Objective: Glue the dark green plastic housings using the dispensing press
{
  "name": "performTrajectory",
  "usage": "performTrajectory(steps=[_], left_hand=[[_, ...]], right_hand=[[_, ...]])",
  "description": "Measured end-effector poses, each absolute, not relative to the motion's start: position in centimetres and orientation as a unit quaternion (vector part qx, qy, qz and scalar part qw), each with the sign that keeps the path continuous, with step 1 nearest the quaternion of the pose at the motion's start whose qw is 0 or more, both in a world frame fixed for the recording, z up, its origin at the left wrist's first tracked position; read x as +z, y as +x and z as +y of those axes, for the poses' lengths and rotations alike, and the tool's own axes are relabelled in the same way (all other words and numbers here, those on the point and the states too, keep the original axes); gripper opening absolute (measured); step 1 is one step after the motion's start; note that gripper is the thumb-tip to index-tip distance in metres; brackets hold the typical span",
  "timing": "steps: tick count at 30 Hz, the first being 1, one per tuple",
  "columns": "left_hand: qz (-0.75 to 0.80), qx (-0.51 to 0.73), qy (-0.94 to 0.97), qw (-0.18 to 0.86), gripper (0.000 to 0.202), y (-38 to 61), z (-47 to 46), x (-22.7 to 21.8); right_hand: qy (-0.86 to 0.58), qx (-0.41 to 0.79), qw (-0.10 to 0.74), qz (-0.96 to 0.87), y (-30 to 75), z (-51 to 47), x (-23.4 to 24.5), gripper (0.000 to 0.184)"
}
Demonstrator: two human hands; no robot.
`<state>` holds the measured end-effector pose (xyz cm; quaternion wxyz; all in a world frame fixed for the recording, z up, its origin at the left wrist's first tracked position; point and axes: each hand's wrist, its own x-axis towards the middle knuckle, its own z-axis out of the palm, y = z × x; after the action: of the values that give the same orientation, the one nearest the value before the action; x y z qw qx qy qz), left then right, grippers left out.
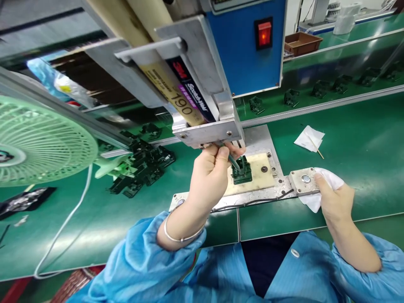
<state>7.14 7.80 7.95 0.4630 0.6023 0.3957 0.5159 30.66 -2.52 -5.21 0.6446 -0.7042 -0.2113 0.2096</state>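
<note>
Head view. Your left hand [210,174] is up under the machine, grip narrow, thumb and fingers pinched on the nozzle [234,162]. Nozzle slants down below the cartridge [186,90], tip at the dark green part [242,176]; can't tell if it touches. Part sits on the cream plate [259,181], which lies on the metal base [261,139]. Cartridge label reads 190, tilted in its metal holder. Your left wrist has 1 bracelet [183,239].

Your right hand [341,202] is at the button box [296,181], right end of the base. Grip closed on a white cloth [331,179], thumb on the box edge, just beside the round button [306,179] and apart from it. Black cord [246,204] runs along the base's near edge to the box.

Green desk [356,168] under all of it. Right of the base: white paper [306,136] with 1 thin stick [315,147] across it. Left: a pile of green parts [145,162], near the green fan [63,139]. Beyond the desk's far rail, at least 5 more parts [291,97] in a row. Above, blue housing [246,54] with 1 red switch [264,34]. Brown tray [303,44] farther back.
</note>
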Motion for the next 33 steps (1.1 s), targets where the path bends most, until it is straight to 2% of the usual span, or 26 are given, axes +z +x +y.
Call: performTrajectory(steps=[7, 16, 24, 30, 33], left_hand=[[0.386, 0.561, 0.487, 0.547, 0.024, 8.8, 6.9, 9.2], [0.401, 0.553, 0.462, 0.566, 0.019, 9.0, 6.5, 9.8], [0.377, 0.496, 0.595, 0.508, 0.023, 6.1, 7.1, 9.0], [0.597, 0.452, 0.605, 0.272, 0.034, -1.9, 6.1, 7.6], [0.690, 0.400, 0.516, 0.312, 0.035, -6.0, 5.5, 5.0]], right_hand=[[-0.682, 0.216, 0.657, -0.239, 30.7, -2.5, -5.4, 0.038], [-0.682, 0.203, 0.666, -0.224, 30.4, -2.4, -4.7, 0.033], [-0.706, 0.184, 0.650, -0.212, 30.5, -2.6, -4.4, 0.043], [-0.746, 0.188, 0.593, -0.239, 31.0, -2.2, -4.3, 0.056], [-0.771, 0.174, 0.560, -0.249, 31.1, -1.9, -4.1, 0.056]])
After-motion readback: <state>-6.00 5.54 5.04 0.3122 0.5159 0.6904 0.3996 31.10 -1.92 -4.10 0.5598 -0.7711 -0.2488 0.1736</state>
